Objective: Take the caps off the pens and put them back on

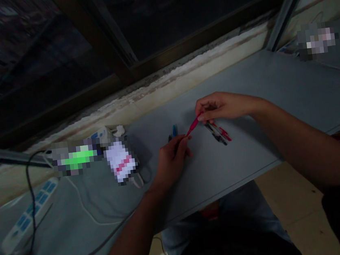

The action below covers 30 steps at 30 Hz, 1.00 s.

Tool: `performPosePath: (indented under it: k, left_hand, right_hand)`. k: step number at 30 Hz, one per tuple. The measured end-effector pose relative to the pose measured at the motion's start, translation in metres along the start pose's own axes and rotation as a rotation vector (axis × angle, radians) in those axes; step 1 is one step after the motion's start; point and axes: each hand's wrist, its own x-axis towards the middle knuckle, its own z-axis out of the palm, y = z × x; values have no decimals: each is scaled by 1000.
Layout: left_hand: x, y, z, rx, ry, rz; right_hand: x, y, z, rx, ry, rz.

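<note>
A red pen (192,127) is held over the grey desk (276,91) between both my hands. My left hand (172,158) pinches its lower end with the fingers closed. My right hand (219,106) grips its upper end, fingers curled. Under my right hand lie several pens (219,133), dark and red, side by side on the desk. A blue pen (174,130) and a dark one lie just beyond my left hand.
A white power strip (26,217) with cables sits at the left. Blurred-out items (100,158) lie near the window sill, another at the far right (316,40). A dark window runs behind the desk. My lap and the floor show below the desk edge.
</note>
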Motion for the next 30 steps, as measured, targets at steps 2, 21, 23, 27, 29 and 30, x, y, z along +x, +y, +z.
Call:
performPosePath:
  k: [2, 21, 23, 27, 29, 30]
  left_hand:
    - [-1, 0, -1, 59, -12, 26]
    - [-10, 4, 0, 286, -119, 418]
    - [-12, 6, 2, 259, -216, 477]
    - [-13, 4, 8, 259, -244, 491]
    - [-13, 4, 9, 271, -238, 501]
    - [-13, 4, 9, 272, -236, 506]
  right_hand:
    - [0, -1, 0, -54, -37, 10]
    - [6, -5, 14, 151, 294, 151]
    - [7, -4, 14, 155, 300, 134]
    - [7, -1, 16, 122, 238, 128]
    - [8, 0, 18, 106, 222, 127]
    - [8, 1, 18, 103, 222, 127]
